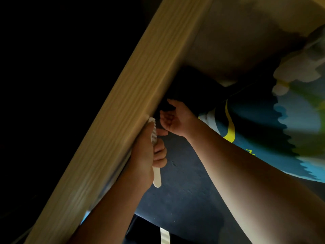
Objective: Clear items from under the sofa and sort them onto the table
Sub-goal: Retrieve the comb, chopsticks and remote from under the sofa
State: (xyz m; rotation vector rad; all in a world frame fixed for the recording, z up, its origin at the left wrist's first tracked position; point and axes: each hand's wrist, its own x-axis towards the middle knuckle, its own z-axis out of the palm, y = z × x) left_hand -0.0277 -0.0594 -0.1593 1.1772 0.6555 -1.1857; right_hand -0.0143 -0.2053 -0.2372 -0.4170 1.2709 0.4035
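Note:
My left hand (148,152) is closed around a white comb (155,175); its toothed end sticks up past my thumb and its rounded handle pokes out below my fingers. The hand rests against the long pale wooden sofa rail (112,131) that crosses the view diagonally. My right hand (175,118) is just beyond it, palm up and fingers loosely curled, reaching into the dark gap under the sofa (190,88). Whether anything lies in that gap is hidden by darkness. The table is not in view.
A dark blue rug (190,187) with yellow, light blue and white patterns (281,110) covers the floor on the right. A beige sofa panel (237,41) sits above the gap. The left side of the view is black.

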